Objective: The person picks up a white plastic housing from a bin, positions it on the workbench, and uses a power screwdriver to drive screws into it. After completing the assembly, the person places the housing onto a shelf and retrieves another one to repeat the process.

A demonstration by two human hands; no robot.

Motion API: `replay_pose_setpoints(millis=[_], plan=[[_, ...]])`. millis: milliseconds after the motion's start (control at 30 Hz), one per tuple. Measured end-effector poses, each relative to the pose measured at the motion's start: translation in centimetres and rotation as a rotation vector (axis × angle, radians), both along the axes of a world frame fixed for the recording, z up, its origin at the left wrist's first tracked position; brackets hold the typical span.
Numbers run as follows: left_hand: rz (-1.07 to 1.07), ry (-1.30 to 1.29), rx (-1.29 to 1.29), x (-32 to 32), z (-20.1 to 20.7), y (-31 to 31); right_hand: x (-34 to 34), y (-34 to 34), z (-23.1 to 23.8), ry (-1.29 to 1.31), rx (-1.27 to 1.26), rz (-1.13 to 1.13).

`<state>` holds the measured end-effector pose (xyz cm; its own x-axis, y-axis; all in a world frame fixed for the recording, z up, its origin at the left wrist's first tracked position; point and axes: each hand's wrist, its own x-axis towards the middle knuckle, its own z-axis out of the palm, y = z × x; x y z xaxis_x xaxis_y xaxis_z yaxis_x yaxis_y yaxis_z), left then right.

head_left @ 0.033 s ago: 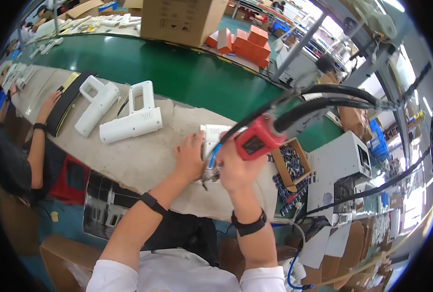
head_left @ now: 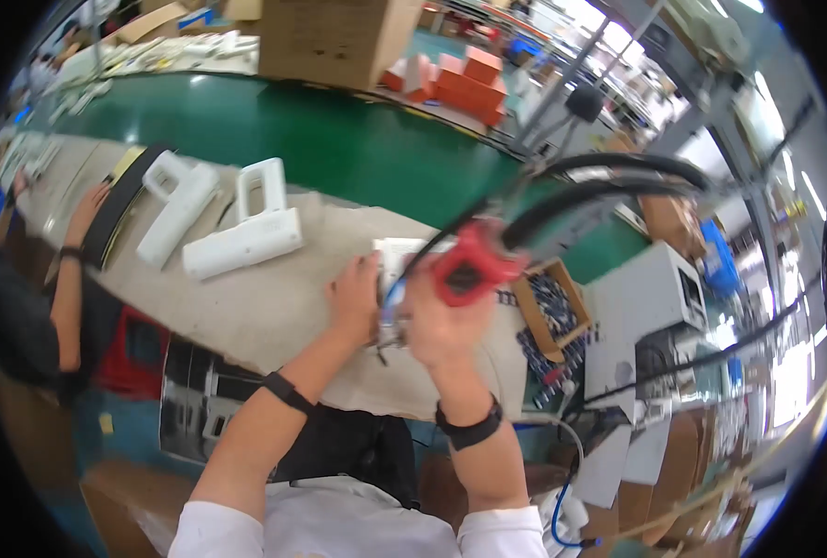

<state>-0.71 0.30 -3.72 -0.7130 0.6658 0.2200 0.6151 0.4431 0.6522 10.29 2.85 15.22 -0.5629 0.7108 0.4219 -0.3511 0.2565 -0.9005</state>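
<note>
In my right hand [head_left: 443,316] is a red powered screwdriver [head_left: 474,265], held upright with the fingers wrapped round its body. Black cables leave its top, and a blue tube [head_left: 394,293] runs down to its metal lower end. That end stands at a white plastic housing [head_left: 391,251], mostly hidden by my hands and the tool; contact at the tip cannot be made out. Against the housing's left side rests my left hand [head_left: 350,296], steadying it with fingers stretched out. Two white gun-shaped housings with loop handles, one left [head_left: 176,216] and one nearer [head_left: 246,244], lie on the bench.
Beige sheeting covers the bench [head_left: 330,372]. Right of my hands, an open carton [head_left: 576,325] holds many small dark parts, beside a white machine [head_left: 637,307]. At left, a co-worker's hand [head_left: 90,205] touches a black-and-yellow strip [head_left: 130,200]. Cables [head_left: 600,200] hang overhead.
My right hand and the red screwdriver have shifted slightly left. The whole view has also slid a little; my left hand stays against the housing.
</note>
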Motion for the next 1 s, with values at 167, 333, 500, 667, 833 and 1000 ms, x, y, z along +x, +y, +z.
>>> replay_pose_setpoints(millis=[167,333,500,667,833,1000], plan=[[-0.258,0.185,-0.339,-2.7,-4.8,0.9,-2.0,0.7,-1.9,0.015,0.009,-0.034],[-0.3,-0.089,-0.22,-4.1,-1.8,-3.3,2.2,2.7,5.9,0.151,0.038,-0.192],[-0.142,-0.569,0.447,1.0,2.9,-4.0,7.7,3.8,6.1,0.094,0.302,-0.559],[-0.105,-0.458,0.347,-0.1,7.5,-15.8,14.0,-2.1,-3.4,-0.12,0.348,-0.314],[-0.149,-0.603,0.141,2.7,10.4,-20.5,19.9,-3.9,-6.7,-0.638,-0.167,0.115],[-0.643,-0.638,0.069,3.7,10.6,-19.8,23.4,-4.5,-8.6,-0.361,-0.695,0.51]])
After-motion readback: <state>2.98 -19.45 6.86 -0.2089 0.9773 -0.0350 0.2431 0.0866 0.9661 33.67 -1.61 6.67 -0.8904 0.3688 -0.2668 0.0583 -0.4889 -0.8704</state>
